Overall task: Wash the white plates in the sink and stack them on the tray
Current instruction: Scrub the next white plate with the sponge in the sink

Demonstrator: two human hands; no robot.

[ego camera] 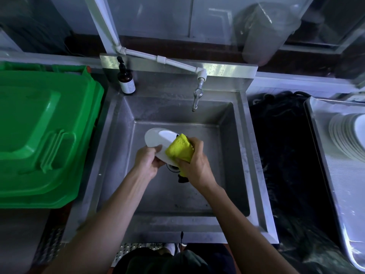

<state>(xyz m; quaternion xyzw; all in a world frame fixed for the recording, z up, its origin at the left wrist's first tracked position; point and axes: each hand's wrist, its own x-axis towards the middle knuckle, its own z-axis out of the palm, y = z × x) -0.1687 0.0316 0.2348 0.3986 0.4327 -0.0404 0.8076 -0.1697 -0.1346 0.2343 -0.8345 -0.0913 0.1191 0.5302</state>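
A green bin lid (39, 135) lay left of the steel sink (254, 155). Over the basin, the left hand (147, 162) pinched the tilted white plate (158, 138) by its near rim. The right hand (194, 165) gripped a yellow sponge (179, 148) pressed on that plate. At the far right, stacked plates (347, 133) rested on the tray (339, 190).
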